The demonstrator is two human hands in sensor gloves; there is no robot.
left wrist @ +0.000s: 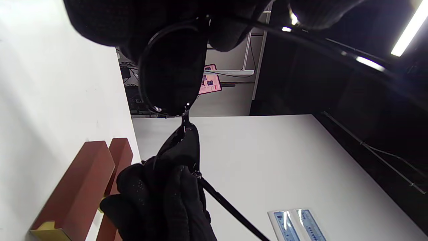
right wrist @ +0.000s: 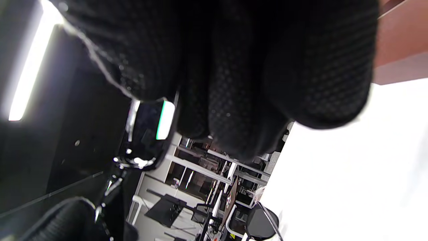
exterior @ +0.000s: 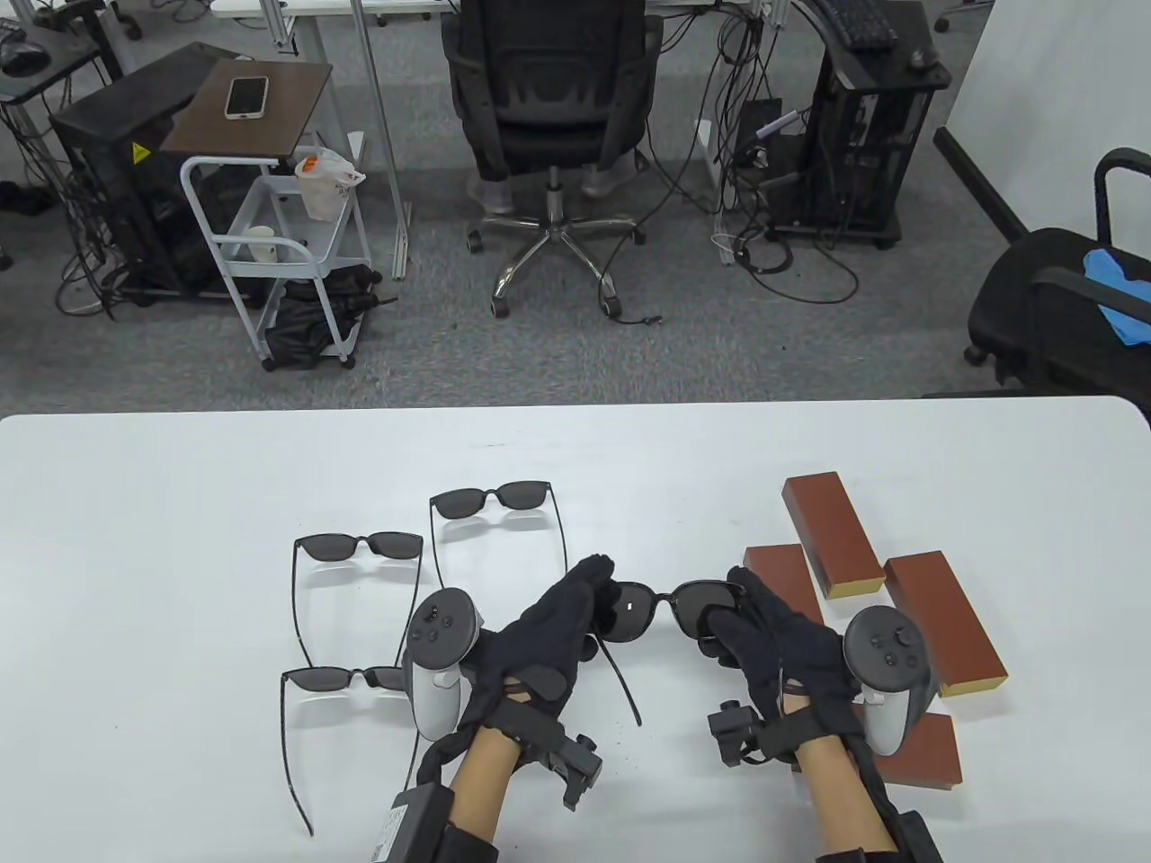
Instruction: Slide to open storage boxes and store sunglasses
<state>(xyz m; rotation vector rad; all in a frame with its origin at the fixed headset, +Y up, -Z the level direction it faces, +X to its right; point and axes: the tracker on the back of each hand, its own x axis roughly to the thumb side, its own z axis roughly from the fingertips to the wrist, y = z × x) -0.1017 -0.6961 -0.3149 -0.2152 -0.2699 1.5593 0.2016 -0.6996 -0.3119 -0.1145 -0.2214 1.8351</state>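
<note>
Both hands hold one pair of black sunglasses [exterior: 664, 609] just above the table's middle. My left hand [exterior: 595, 591] grips its left end, fingers curled over the lens rim. My right hand [exterior: 730, 615] pinches the right lens end. One temple arm [exterior: 622, 685] points back towards me, unfolded. In the left wrist view the lens [left wrist: 174, 77] hangs under my fingers [left wrist: 133, 20], with the right glove [left wrist: 167, 201] on the far lens. The right wrist view is mostly gloved fingers [right wrist: 234, 67] with a lens [right wrist: 147, 134] beside them. Several brown storage boxes [exterior: 832, 535] lie to the right, all closed.
Three more pairs of sunglasses lie unfolded on the white table [exterior: 180, 503]: one [exterior: 360, 546] left of centre, one [exterior: 490, 499] behind it, one [exterior: 346, 679] by my left wrist. A box [exterior: 917, 751] sits under my right forearm. An office chair [exterior: 548, 108] stands beyond the table.
</note>
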